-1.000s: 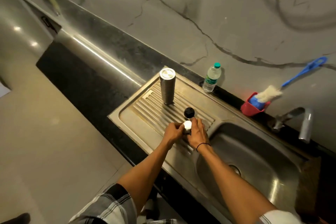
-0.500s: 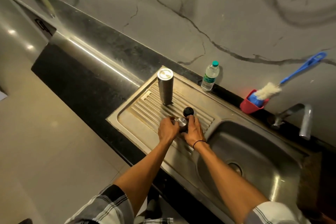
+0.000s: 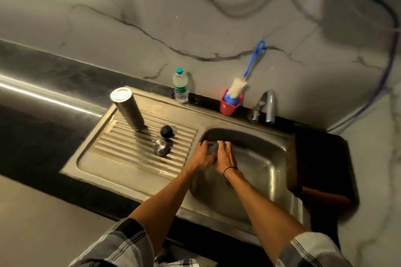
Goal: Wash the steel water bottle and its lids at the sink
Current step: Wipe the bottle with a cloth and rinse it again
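Steel bottle [image 3: 128,110] inverted on drainboard [image 3: 112,158], about 10 o'clock from hands. Black lid [image 3: 166,131] and steel lid [image 3: 161,147] lie just beside each other at 9 o'clock. Left hand [image 3: 202,155] and right hand [image 3: 225,157] meet over basin [image 3: 271,158], fingers loosely curled; dark blur between them, so cannot tell whether anything pinched. Judgement: bottle rigid, smooth, slippery when wet; wrap mid-body. Lids small, light; take by rim. Tap [image 3: 268,106] at 1 o'clock.
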